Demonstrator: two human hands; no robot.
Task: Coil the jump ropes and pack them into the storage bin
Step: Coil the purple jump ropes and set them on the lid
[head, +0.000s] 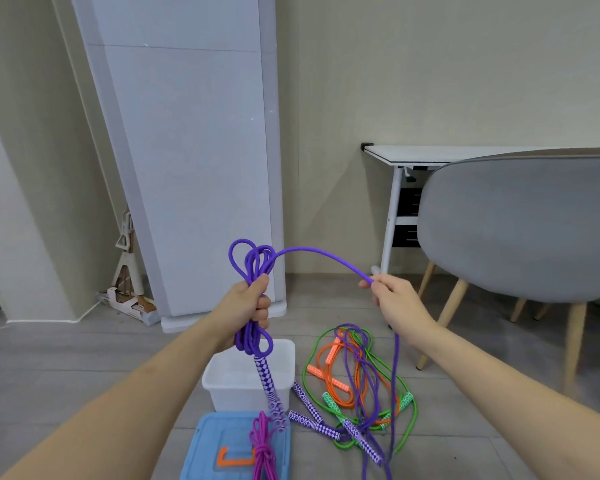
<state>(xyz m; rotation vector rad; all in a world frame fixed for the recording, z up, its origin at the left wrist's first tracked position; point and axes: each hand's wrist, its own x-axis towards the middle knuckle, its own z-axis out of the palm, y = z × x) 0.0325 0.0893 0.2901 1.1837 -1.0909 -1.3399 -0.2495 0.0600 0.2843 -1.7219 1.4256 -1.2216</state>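
Purple jump rope [253, 261] is being coiled in mid-air above the floor. Left hand [250, 301] is gripping the bundle of loops in a fist, loops sticking up above the fist and hanging below it, one patterned handle [269, 382] dangling straight down over the white storage bin [222, 379]. So the coil's long axis is running vertical. Right hand [392, 296] is pinching the free strand out to the right, level with the left hand and well apart from it; the strand is arching up and over between them, then trailing down from the right hand toward the floor.

Next wrap likely calls for the right hand carrying the strand leftward to the fist, since the slack is lying on the right side.

Bin is sitting on the floor just below the left hand, looking empty. Blue lid [219, 445] is lying nearer the camera with a magenta rope [264, 448] on it. Tangled pile of ropes [357, 386], green, orange and purple, is lying on the floor right of the bin, not yet coiled.
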